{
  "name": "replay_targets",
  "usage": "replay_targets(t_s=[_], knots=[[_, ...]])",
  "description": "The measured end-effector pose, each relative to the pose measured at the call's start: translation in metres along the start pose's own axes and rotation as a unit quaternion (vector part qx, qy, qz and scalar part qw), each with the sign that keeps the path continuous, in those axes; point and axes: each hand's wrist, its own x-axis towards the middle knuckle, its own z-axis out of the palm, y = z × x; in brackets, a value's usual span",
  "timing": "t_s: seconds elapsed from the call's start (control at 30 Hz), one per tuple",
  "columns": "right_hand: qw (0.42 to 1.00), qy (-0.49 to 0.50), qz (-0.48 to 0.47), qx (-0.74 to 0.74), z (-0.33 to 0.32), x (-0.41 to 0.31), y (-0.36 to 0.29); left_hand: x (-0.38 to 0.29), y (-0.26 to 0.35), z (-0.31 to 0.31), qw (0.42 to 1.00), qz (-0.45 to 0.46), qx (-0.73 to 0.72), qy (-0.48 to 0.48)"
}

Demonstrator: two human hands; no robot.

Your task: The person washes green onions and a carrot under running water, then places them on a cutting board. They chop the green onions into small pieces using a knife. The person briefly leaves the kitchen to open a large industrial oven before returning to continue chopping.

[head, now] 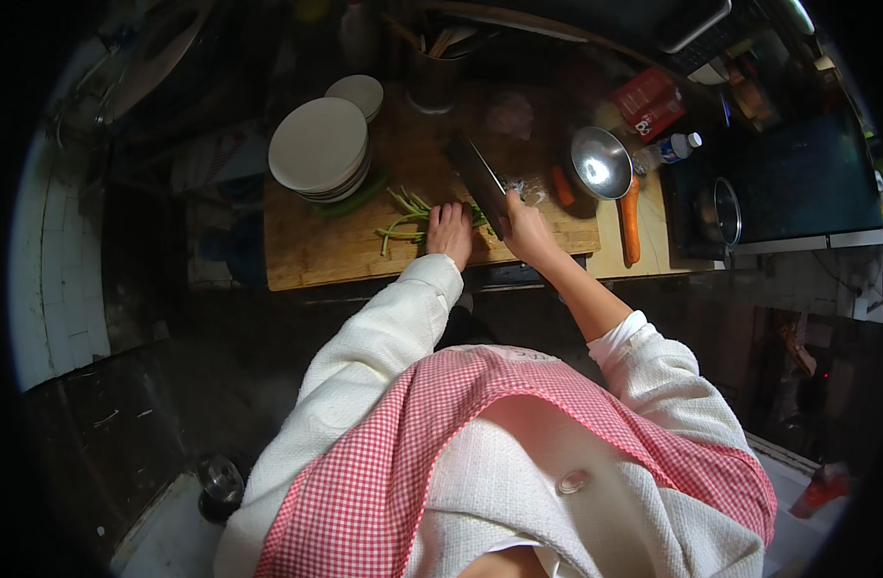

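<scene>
My left hand (451,233) presses down on a bunch of thin green stalks (411,211) near the front of a wooden cutting board (326,256), fingers curled over them. Gripped in my right hand (526,230) is a cleaver (479,180), its broad dark blade angled away over the board beside the stalks. Small cut green pieces show by the blade, partly hidden by it. Behind the right hand lie some whitish scraps (531,191) and an orange carrot piece (563,186). A long green vegetable (354,199) rests left of the stalks, partly under the bowls.
Stacked white bowls (318,144) and a smaller bowl (356,94) stand at the board's left. On the right are a metal bowl (601,163), a whole carrot (630,224), a plastic bottle (669,150) and a red packet (647,105). A utensil holder (434,83) stands behind.
</scene>
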Motion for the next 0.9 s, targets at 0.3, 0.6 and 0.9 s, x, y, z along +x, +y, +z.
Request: replay_targets(t_s=[0.3, 0.6, 0.9], knots=[[0.998, -0.038, 0.030, -0.047, 0.004, -0.009, -0.008, 0.002, -0.004, 0.005, 0.999, 0.017, -0.010, 0.030], [0.995, -0.019, 0.057, -0.083, 0.030, 0.026, -0.019, 0.001, -0.008, 0.001, 0.998, 0.023, -0.057, -0.007], [0.999, -0.003, 0.026, -0.020, 0.011, 0.053, -0.010, -0.004, -0.006, -0.001, 0.998, 0.025, -0.058, -0.002]])
